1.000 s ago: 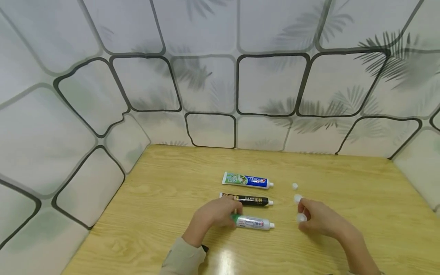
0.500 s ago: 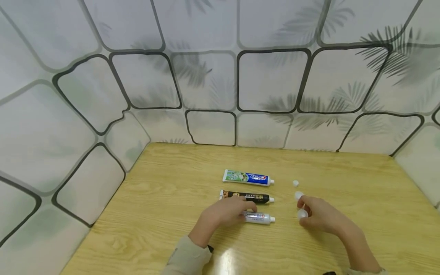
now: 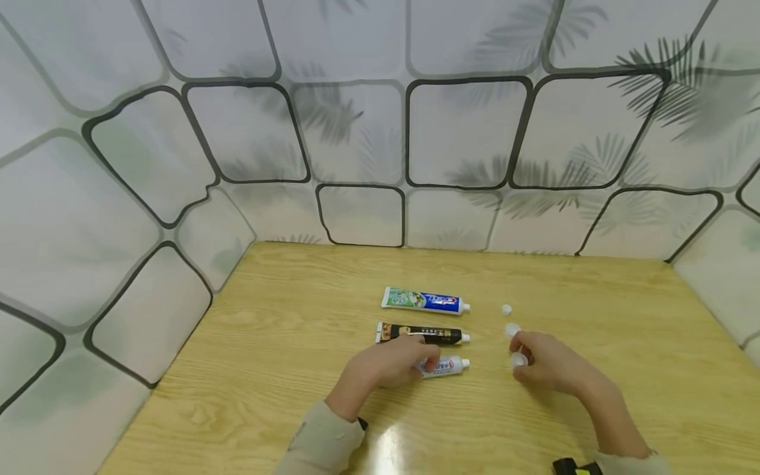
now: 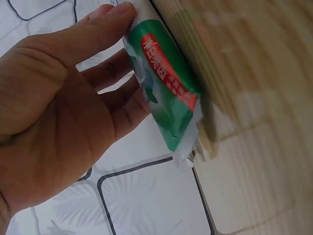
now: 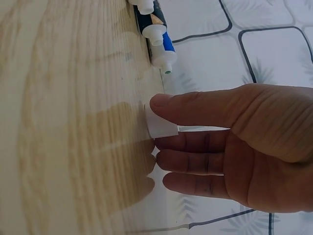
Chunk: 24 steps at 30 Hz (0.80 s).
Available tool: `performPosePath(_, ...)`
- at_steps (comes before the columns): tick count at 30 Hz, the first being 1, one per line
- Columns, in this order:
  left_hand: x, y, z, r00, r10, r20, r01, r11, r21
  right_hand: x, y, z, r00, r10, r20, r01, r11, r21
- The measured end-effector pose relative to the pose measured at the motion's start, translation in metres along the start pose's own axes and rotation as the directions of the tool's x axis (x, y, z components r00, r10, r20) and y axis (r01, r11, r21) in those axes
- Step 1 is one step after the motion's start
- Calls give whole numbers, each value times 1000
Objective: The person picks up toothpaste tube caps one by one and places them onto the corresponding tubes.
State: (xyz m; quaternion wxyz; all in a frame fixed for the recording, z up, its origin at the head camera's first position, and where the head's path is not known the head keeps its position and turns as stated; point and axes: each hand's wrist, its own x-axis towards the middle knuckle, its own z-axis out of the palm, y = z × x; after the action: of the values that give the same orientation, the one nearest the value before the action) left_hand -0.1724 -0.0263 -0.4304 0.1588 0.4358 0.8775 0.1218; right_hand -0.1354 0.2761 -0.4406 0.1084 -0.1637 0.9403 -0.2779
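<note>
My left hand (image 3: 386,361) grips the white and green toothpaste tube (image 3: 446,367), the nearest of three uncapped tubes; its green end (image 4: 164,83) shows beside the fingers in the left wrist view. Behind it lie a black tube (image 3: 436,335) and a green and blue tube (image 3: 421,301), nozzles pointing right. My right hand (image 3: 552,361) pinches the nearest white cap (image 3: 519,359) between thumb and fingers at the tabletop; the right wrist view shows this cap (image 5: 161,122) under the thumb. A second white cap (image 3: 512,329) lies against the fingertips, and a smaller cap (image 3: 506,309) sits farther back.
The wooden table (image 3: 285,316) extends around both hands. A patterned wall covering (image 3: 356,145) rises behind it and on both sides. A dark strap piece (image 3: 576,467) shows by the right sleeve.
The left hand has moved right along the nearest tube, covering more of its body, and the tube now tilts slightly. The right hand keeps its place at the caps, while the whole view has shifted slightly.
</note>
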Motion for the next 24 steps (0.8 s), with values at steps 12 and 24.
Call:
performPosePath(12,-1,2,1,1000,23,10,-23,999,-27,1,1,-1,1000,-8,15,8,1000,6)
performPosePath(24,-3,-8,-9,987,155,-46,-161,930,-329,-2,-7,-4,1000,-16,0,16,1000,16)
